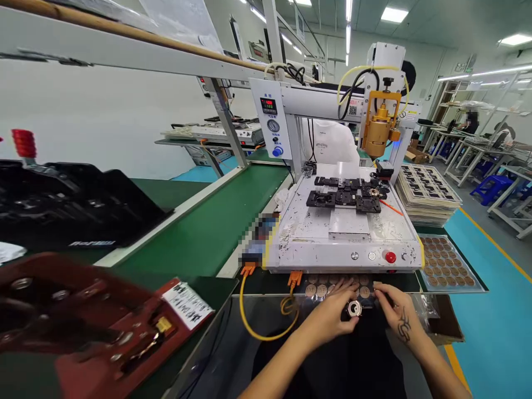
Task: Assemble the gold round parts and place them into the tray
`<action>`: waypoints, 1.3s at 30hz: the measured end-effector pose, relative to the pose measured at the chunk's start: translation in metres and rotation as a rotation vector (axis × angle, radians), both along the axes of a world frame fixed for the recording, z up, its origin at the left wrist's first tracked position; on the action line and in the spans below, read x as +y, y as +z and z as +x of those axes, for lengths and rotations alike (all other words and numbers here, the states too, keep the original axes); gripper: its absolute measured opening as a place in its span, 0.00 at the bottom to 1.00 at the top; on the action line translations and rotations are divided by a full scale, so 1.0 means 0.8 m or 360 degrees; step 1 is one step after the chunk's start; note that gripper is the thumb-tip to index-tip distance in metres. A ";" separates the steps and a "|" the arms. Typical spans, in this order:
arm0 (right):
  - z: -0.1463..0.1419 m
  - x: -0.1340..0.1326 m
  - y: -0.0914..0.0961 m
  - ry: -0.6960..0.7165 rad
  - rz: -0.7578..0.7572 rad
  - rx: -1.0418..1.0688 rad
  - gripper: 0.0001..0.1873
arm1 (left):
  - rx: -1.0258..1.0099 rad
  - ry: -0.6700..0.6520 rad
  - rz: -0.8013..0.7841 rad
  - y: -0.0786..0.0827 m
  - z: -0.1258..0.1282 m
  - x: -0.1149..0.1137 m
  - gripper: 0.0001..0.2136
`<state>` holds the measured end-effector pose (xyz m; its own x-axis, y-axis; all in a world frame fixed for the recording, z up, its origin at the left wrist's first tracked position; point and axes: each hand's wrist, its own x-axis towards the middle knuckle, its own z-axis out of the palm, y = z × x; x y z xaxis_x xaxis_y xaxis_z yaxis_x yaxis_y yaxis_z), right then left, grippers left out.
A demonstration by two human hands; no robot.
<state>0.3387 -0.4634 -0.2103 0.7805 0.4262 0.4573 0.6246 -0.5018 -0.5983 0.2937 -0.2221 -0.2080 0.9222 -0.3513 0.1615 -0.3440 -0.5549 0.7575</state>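
Observation:
My left hand [336,315] grips a small round part [354,308], pale ringed with a dark centre, between its thumb and the base of its fingers. The other fingers of that hand reach over a clear sheet of round brown discs [322,290] at the front edge of the bench. At the sheet's right side, my right hand [394,310] has its thumb and index finger pressed together. Whatever lies between those fingertips is too small to make out. Directly beyond both hands stands a white benchtop press machine [344,252], with black fixture blocks [347,197] on its bed.
A brass-coloured press head [377,133] hangs over the bed. On the right lie another sheet of brown discs [446,260] and a stack of trays [428,191]. Left are a green conveyor belt [208,216], a yellow cable [249,318] and a red clamp fixture [124,338].

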 end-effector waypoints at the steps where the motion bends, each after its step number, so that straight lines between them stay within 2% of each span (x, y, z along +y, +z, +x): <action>1: 0.004 0.003 -0.007 0.0031 -0.0034 -0.0008 0.13 | -0.0006 0.0010 0.0000 -0.002 -0.005 -0.003 0.17; 6: 0.034 0.009 -0.024 0.0210 -0.0263 -0.0118 0.14 | -0.0083 0.0043 0.0002 -0.007 -0.010 -0.011 0.21; 10: 0.041 0.004 -0.043 0.0298 -0.0343 -0.0258 0.15 | -0.0111 0.0093 0.0008 -0.008 -0.006 -0.013 0.22; 15: 0.027 -0.005 -0.077 0.0392 -0.0250 -0.0443 0.19 | -0.0013 0.0046 -0.0019 0.000 -0.001 -0.009 0.18; 19: -0.003 -0.017 -0.084 0.0411 -0.0196 -0.0487 0.20 | 0.0132 0.0002 -0.0096 0.007 0.000 -0.001 0.18; 22: -0.028 -0.027 -0.074 0.0337 -0.0154 -0.0440 0.17 | 0.0158 0.0045 -0.0119 0.006 0.002 -0.003 0.17; 27: -0.036 -0.032 -0.035 -0.0088 0.0260 0.0204 0.09 | -0.0031 0.0254 -0.0114 0.000 0.021 -0.029 0.14; 30: -0.026 -0.030 -0.001 -0.0248 0.0426 0.0546 0.14 | -0.0065 0.0341 -0.0112 0.001 0.027 -0.044 0.12; 33: -0.020 -0.024 0.031 -0.0279 0.0548 0.0735 0.22 | -0.0075 0.0371 -0.0175 0.010 0.016 -0.048 0.14; 36: -0.022 -0.012 0.053 -0.0205 0.0664 0.0917 0.24 | 0.0173 0.0399 -0.0546 0.026 -0.009 -0.042 0.15; 39: -0.025 0.006 0.064 -0.0103 0.0909 0.1187 0.23 | 0.0636 0.0427 -0.1208 0.045 -0.034 -0.031 0.18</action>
<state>0.3185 -0.4587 -0.1588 0.9704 0.2375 -0.0437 -0.0379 -0.0293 -0.9989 0.2667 -0.2473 -0.1723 0.9951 -0.0457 -0.0882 0.0931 0.1198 0.9884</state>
